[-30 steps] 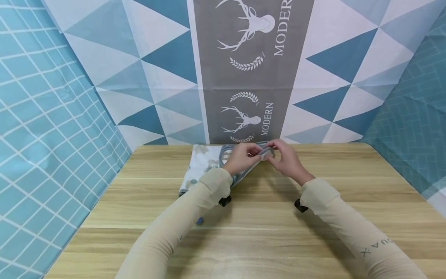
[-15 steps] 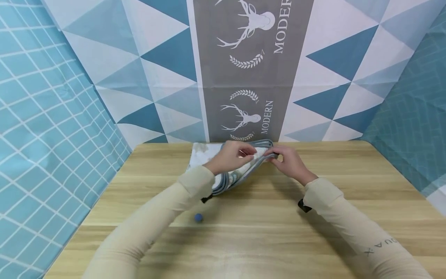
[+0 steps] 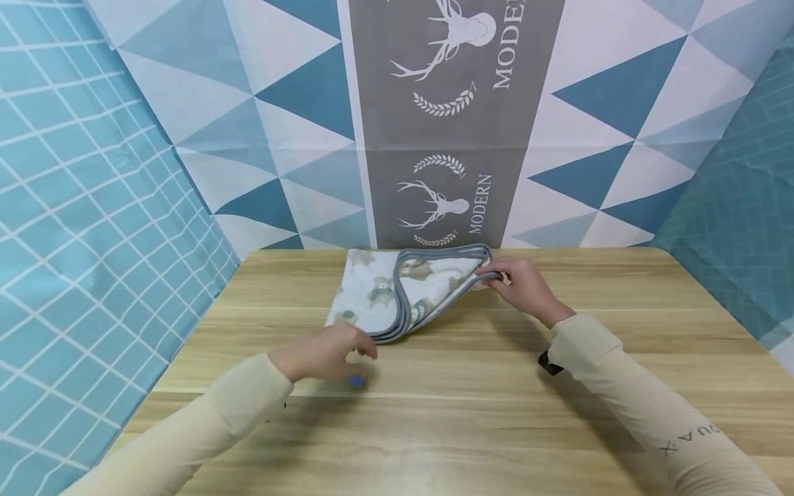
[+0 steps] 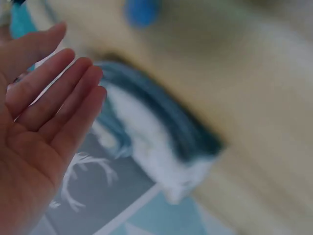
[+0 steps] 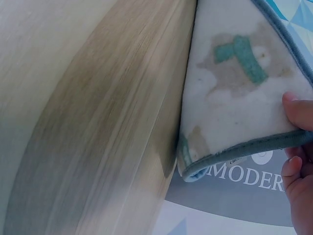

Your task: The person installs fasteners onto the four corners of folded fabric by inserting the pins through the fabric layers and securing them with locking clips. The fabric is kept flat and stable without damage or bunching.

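Observation:
A folded white blanket [image 3: 372,293] with bear prints and grey-blue edging lies at the back of the table. My right hand [image 3: 524,286] pinches its right corner along the edging, thumb on one side and fingers on the other. That corner is lifted, and the bear-printed face [image 5: 234,93] shows in the right wrist view. My left hand [image 3: 329,351] is off the blanket, in front of its left end. A small blue ball [image 3: 356,380] sits on the table just under the left fingertips. In the left wrist view the left palm and fingers [image 4: 73,98] hold nothing, and the blue ball [image 4: 142,11] appears apart from them.
The wooden table [image 3: 471,427] reaches back to a patterned wall covering [image 3: 440,124] with deer prints, right behind the blanket. Blue tiled-pattern sheets [image 3: 80,227] stand along the left side and a teal sheet [image 3: 738,200] along the right.
My left hand has let go of the blanket and moved left and toward the front, over the blue ball. My right hand keeps its pinch on the corner and has shifted slightly right.

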Demonstrator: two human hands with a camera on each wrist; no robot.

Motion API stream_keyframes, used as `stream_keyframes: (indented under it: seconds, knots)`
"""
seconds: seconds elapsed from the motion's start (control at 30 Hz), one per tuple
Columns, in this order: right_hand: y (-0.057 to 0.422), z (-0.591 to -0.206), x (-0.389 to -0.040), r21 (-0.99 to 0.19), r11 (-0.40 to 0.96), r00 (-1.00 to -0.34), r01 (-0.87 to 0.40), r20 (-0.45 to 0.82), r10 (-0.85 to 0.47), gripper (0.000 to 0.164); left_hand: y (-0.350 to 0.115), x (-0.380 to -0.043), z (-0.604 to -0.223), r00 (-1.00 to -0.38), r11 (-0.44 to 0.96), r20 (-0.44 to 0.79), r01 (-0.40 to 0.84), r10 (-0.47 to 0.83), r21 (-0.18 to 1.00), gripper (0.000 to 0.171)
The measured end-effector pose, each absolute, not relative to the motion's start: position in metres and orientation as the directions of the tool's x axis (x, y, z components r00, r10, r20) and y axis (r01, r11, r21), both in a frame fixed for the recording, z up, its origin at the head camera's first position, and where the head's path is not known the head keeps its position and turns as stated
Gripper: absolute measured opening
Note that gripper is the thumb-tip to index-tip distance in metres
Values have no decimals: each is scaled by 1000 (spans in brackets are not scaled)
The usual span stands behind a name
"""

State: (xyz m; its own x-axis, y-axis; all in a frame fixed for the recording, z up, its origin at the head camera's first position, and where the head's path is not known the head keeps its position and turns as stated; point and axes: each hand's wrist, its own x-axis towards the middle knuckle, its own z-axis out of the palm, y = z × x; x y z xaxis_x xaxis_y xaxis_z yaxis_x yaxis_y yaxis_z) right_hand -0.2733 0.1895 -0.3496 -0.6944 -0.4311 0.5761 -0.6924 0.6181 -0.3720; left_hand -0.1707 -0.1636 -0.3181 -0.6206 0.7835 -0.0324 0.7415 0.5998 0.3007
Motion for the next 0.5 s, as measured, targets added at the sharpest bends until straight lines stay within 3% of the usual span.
stream_keyframes:
  seconds: [0.1, 0.33, 0.5]
  knots:
    - [189, -351, -273, -379, 621, -701, -686, 572, -426, 17, -171, -160, -335, -637, 628, -71, 724, 767, 285, 19]
    - [192, -352, -273, -372, 632, -704, -680, 573, -419, 18, -171, -148, -352, -678, 660, 8, 717, 735, 224, 10]
    - [192, -352, -272, -361, 635, -699, -683, 575, -425, 18, -173, -156, -355, -698, 654, 40, 688, 715, 316, 10]
